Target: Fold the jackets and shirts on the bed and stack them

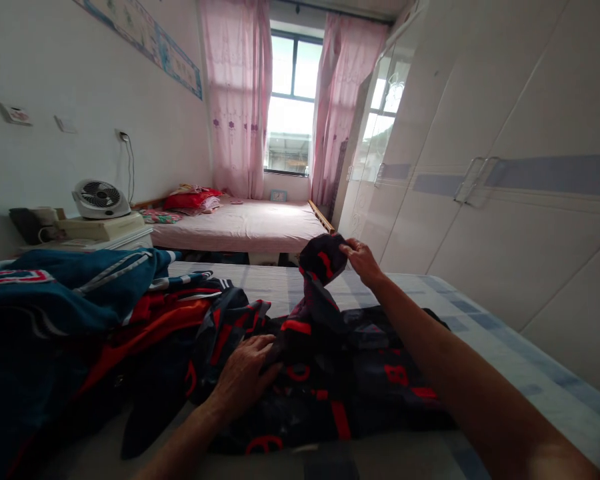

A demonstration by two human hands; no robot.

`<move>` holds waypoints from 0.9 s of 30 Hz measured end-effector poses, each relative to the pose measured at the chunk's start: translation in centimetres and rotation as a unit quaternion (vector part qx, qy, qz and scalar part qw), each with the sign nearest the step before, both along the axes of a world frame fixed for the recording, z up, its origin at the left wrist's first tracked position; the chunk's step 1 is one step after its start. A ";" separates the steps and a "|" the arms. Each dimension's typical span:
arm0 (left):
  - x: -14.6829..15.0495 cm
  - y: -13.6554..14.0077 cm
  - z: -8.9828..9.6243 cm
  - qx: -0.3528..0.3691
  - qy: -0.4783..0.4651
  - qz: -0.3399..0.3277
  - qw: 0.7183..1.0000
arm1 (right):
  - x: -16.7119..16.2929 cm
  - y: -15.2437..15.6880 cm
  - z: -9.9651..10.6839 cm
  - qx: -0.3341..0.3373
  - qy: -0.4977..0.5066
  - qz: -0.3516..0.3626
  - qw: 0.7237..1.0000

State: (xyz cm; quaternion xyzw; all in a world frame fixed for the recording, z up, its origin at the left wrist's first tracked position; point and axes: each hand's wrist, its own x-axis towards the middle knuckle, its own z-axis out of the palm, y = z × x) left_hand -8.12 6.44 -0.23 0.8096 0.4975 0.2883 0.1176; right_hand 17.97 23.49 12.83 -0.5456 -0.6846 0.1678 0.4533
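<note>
A dark jacket (pixel 325 400) with red letters and stripes lies spread on the bed in front of me. My right hand (pixel 363 259) is closed on the end of its sleeve (pixel 323 293), which is lifted and twisted above the rest. My left hand (pixel 247 370) rests on the jacket's left part, its thumb apart from the fingers and the fingertips partly lost against the dark cloth. Beside it on the left is a heap of clothes, with a teal garment (pixel 115 280) on top and an orange-red one (pixel 155 327) under it.
The bed (pixel 410 287) has a blue-and-white checked sheet. Beyond it stands a second bed (pixel 260 217) with a pink sheet and red bedding. A small fan (pixel 101 198) sits on a box at the left. A white wardrobe (pixel 480 253) lines the right side.
</note>
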 end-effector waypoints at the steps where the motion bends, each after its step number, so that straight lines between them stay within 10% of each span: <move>1: -0.1 0.2 0.1 -0.018 -0.035 -0.005 0.999 | 0.6 -0.5 1.1 0.025 0.041 0.004 0.999; 9: -1.0 2.7 3.0 -0.196 -0.222 -0.026 0.955 | 8.3 -8.0 6.5 0.084 0.345 0.200 0.913; 19: 0.5 3.8 4.5 -0.187 -0.128 -0.030 0.974 | 22.1 -14.4 -8.7 -0.258 0.422 -0.082 0.865; 27: 4.2 4.7 6.0 -0.178 -0.076 0.002 0.981 | 19.5 -13.8 -7.8 -0.295 0.156 -0.047 0.942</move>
